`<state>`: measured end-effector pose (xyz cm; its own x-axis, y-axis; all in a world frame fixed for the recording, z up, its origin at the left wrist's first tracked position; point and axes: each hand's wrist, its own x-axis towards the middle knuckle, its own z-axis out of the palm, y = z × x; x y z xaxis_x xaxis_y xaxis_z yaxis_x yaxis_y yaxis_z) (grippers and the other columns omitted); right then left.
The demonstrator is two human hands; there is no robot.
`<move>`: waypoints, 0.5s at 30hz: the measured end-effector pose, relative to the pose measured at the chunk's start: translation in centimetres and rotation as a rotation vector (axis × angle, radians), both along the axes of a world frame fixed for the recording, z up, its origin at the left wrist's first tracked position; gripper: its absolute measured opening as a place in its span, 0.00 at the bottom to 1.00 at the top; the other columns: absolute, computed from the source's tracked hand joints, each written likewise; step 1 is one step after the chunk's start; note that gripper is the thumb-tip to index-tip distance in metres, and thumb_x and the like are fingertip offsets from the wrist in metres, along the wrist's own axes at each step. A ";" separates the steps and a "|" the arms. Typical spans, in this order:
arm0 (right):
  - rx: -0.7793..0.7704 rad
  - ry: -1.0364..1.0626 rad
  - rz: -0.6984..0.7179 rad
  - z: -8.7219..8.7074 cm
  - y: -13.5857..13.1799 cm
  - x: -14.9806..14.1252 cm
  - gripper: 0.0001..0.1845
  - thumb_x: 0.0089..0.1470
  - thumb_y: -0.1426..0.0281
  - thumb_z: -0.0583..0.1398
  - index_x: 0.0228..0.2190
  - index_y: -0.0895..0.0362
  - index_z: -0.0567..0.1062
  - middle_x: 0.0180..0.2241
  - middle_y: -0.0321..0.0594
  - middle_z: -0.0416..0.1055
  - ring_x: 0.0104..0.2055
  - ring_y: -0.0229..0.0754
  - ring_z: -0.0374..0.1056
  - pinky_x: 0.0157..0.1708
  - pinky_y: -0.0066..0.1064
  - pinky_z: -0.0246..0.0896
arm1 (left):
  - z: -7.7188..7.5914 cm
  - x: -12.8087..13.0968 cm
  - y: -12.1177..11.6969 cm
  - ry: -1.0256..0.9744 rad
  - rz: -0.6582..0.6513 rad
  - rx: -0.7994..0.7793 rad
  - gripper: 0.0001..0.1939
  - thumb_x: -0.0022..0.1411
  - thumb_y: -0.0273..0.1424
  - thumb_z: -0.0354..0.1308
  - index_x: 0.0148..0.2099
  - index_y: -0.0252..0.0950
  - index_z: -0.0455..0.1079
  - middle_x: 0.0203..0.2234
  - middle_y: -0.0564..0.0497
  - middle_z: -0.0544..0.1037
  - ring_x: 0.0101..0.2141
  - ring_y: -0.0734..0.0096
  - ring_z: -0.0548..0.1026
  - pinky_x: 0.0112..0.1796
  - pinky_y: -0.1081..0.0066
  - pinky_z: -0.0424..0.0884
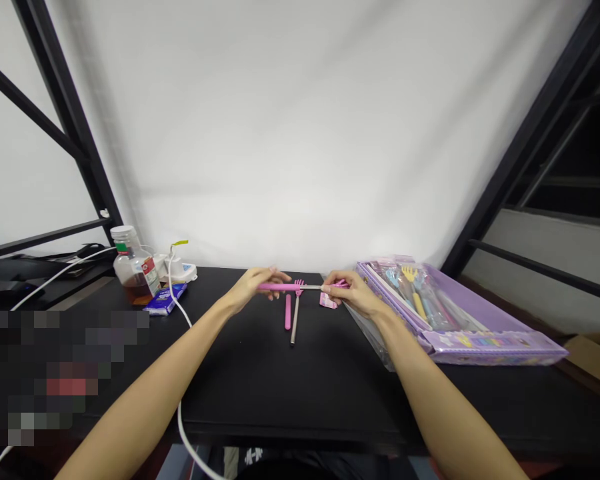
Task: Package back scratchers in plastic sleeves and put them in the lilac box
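Handle (280, 287) pinched by left hand (254, 287) | right hand (354, 292) pinching metal rod (311, 287) | step: seemingly joining them | next: likely wants straight alignment

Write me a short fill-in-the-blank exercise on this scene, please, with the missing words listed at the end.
1. The left hand holds a handle that is ____ in colour, and the right hand grips the metal rod running from it.
2. The purple box lies on the person's ____ side.
3. The table is ____ in colour.
4. The cap of the bottle is ____ in colour.

Missing words: pink; right; black; white.
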<state>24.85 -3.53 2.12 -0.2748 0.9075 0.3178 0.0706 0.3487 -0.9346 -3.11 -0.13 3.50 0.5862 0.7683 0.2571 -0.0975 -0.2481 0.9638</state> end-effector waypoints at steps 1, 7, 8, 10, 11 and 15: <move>0.004 -0.008 -0.009 0.3 -0.1 0.2 0.16 0.44 0.60 0.72 0.24 0.58 0.76 0.17 0.32 0.67 0.19 0.33 0.59 0.21 0.28 0.53 | 0.1 -0.1 0.1 -0.069 0.013 -0.044 0.31 0.65 0.55 0.52 0.44 0.31 0.80 0.33 0.41 0.82 0.33 0.64 0.78 0.35 0.68 0.73; 0.019 -0.114 0.018 0.6 -0.6 -0.3 0.16 0.46 0.59 0.71 0.24 0.58 0.76 0.18 0.34 0.69 0.19 0.34 0.61 0.21 0.28 0.53 | -0.2 0.0 0.4 -0.396 0.112 -0.288 0.38 0.65 0.60 0.44 0.44 0.31 0.79 0.39 0.37 0.82 0.42 0.58 0.79 0.43 0.64 0.74; 0.023 -0.117 0.013 0.4 -0.6 -0.6 0.16 0.46 0.59 0.71 0.25 0.59 0.76 0.18 0.34 0.69 0.19 0.34 0.61 0.21 0.28 0.53 | -0.4 0.1 0.4 -0.403 0.114 -0.320 0.39 0.65 0.60 0.43 0.43 0.30 0.79 0.37 0.37 0.82 0.40 0.60 0.79 0.41 0.65 0.74; 0.032 -0.124 -0.002 0.2 -0.5 -1.1 0.17 0.46 0.59 0.71 0.25 0.59 0.76 0.18 0.34 0.69 0.19 0.34 0.61 0.21 0.27 0.54 | -0.7 0.4 0.4 -0.428 0.135 -0.363 0.39 0.66 0.59 0.43 0.40 0.29 0.79 0.33 0.38 0.81 0.34 0.64 0.78 0.36 0.68 0.74; 0.033 -0.127 -0.007 0.0 -0.5 -1.2 0.17 0.45 0.59 0.71 0.24 0.59 0.76 0.19 0.34 0.69 0.19 0.33 0.61 0.21 0.27 0.54 | -0.8 0.5 0.4 -0.446 0.151 -0.371 0.38 0.66 0.59 0.43 0.39 0.29 0.79 0.31 0.39 0.81 0.31 0.67 0.77 0.34 0.69 0.73; 0.020 -0.144 -0.002 -0.1 -0.5 -1.2 0.17 0.43 0.60 0.72 0.24 0.59 0.75 0.19 0.34 0.69 0.20 0.33 0.61 0.21 0.27 0.54 | -0.9 0.7 -0.1 -0.430 0.168 -0.379 0.38 0.67 0.58 0.42 0.38 0.28 0.78 0.28 0.42 0.79 0.25 0.71 0.74 0.25 0.73 0.70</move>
